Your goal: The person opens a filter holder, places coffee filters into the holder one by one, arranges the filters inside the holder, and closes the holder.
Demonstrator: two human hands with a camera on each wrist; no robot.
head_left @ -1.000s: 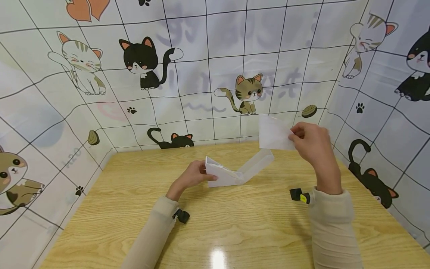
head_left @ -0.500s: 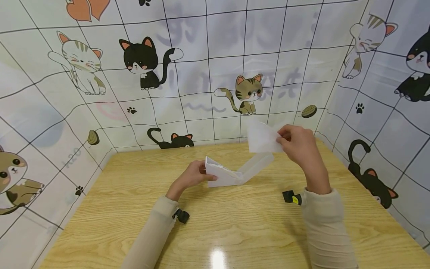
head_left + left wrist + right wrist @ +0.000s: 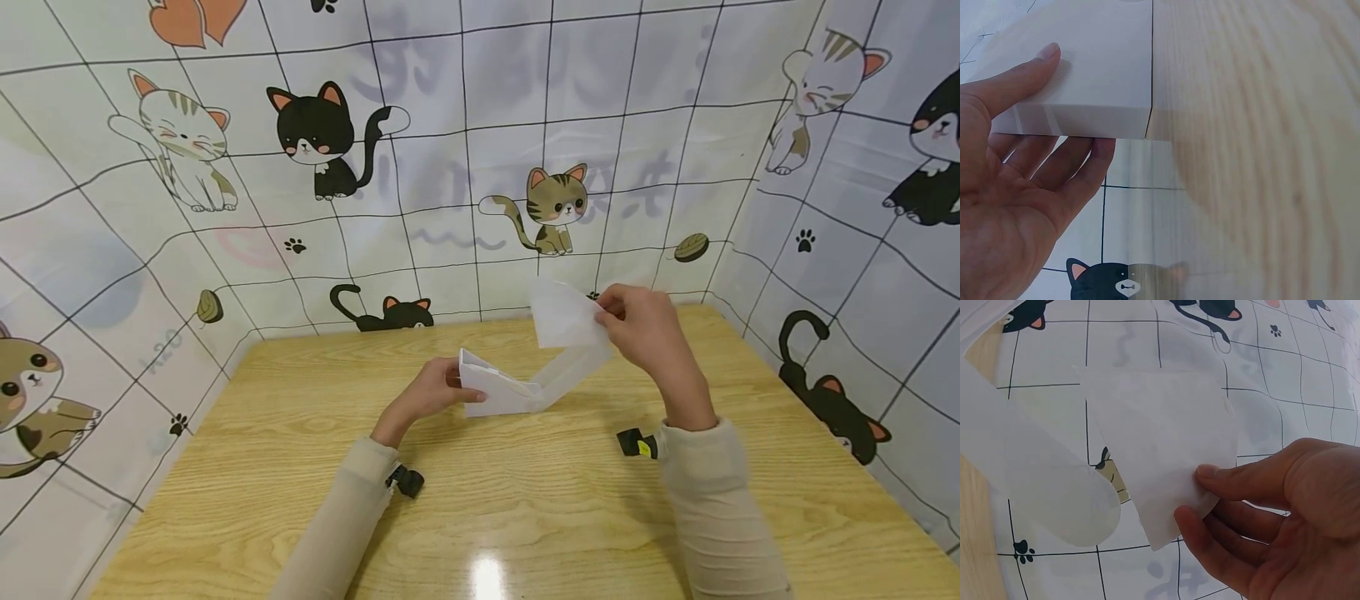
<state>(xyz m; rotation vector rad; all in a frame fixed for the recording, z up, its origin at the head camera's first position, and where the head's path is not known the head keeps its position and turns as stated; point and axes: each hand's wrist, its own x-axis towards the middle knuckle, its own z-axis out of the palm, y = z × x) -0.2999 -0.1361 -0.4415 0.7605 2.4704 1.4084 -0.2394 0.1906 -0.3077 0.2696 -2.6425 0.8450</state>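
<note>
My left hand [image 3: 429, 390] grips the left end of a flat white box [image 3: 495, 402], standing on its long edge on the table. In the left wrist view the thumb lies on the box's broad face [image 3: 1104, 59] and the fingers curl behind its end. A translucent flap with a rounded end [image 3: 576, 372] tilts up from the box's right side. Thin pale edges show in the box's open top. My right hand [image 3: 637, 325] pinches a thin white square sheet of paper [image 3: 562, 315] by its edge, held above the flap and overlapping it in the head view.
The wooden table [image 3: 337, 367] runs back to a wall sheet [image 3: 435, 167] printed with cats and grid lines. More of this sheet hangs at both sides. Small black cameras sit on both wrists, including the left wrist camera [image 3: 407, 482].
My right hand has moved left and slightly down with the paper sheet, bringing it nearer the box. The left hand and the box have stayed in place.
</note>
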